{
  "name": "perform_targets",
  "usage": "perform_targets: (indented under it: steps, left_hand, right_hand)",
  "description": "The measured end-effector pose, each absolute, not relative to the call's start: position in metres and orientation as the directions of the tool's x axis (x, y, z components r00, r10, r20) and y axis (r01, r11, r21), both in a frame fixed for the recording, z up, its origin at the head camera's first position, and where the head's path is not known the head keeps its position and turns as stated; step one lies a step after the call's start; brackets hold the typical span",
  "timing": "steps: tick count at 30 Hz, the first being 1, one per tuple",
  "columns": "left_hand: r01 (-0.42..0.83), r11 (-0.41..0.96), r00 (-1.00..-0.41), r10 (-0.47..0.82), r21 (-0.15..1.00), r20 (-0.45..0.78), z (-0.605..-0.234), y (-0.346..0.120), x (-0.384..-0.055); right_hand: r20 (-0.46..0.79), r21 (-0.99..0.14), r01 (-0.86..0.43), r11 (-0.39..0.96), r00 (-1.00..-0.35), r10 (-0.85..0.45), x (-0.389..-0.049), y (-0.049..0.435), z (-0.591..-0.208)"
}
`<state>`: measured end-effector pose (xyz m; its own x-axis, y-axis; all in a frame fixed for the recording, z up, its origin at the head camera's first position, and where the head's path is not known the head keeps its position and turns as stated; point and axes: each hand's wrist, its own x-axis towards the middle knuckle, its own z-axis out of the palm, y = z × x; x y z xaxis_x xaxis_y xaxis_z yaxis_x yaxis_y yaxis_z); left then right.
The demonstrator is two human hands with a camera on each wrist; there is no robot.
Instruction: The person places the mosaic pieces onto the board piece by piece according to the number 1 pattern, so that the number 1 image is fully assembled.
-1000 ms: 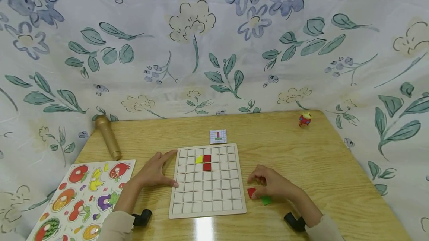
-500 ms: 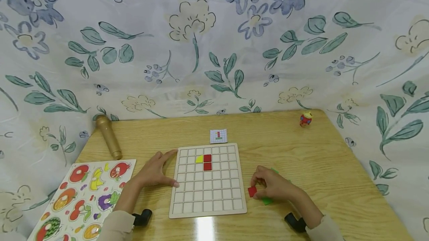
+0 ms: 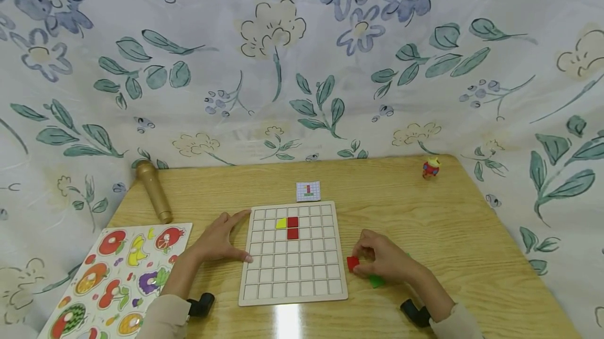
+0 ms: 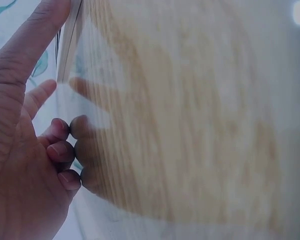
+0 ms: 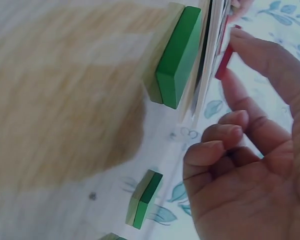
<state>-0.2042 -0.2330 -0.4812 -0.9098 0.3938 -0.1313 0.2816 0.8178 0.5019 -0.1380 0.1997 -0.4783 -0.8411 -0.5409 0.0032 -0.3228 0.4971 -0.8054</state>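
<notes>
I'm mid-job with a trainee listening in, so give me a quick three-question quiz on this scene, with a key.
1. What does the right hand pinch? a) a green tile; b) a red tile; c) nothing.
2. True or false: the left hand touches the left edge of the grid board.
3. How many of the board's squares are filled, and in which colours?

Key: 1. b; 2. true; 3. three: two with red tiles, one with a yellow tile.

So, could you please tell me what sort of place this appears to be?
Probably a play or learning table, though the wider room is not visible: the wooden table holds a grid board with coloured tiles, a fruit-picture board and a small toy figure.
</notes>
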Motion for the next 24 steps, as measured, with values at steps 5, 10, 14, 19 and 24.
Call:
perform_targets:
  steps: [5, 10, 14, 19, 24]
  left_hand:
    - [0.282, 0.818, -0.91, 0.394, 0.501, -0.131, -0.482, -0.234, -0.205]
    - [0.284, 0.813, -0.907, 0.399, 0.508, -0.132, -0.482, -0.233, -0.205]
    - [0.285, 0.814, -0.908, 0.398, 0.506, -0.129, -0.482, -0.234, -0.205]
    - [0.296, 0.812, -0.908, 0.403, 0.503, -0.116, -0.484, -0.235, -0.204]
    - [0.317, 0.8, -0.903, 0.419, 0.509, -0.096, -0.484, -0.234, -0.204]
  right_hand:
    - [0.055, -0.824, -0.342, 0.452, -0.842, -0.537, -0.14, 0.198, -0.477]
    - [0.08, -0.826, -0.356, 0.437, -0.842, -0.534, -0.141, 0.191, -0.471]
    - [0.086, -0.836, -0.352, 0.422, -0.842, -0.533, -0.143, 0.185, -0.466]
    - [0.096, -0.843, -0.357, 0.403, -0.836, -0.54, -0.145, 0.177, -0.461]
    - [0.098, -0.849, -0.357, 0.389, -0.831, -0.548, -0.146, 0.17, -0.459]
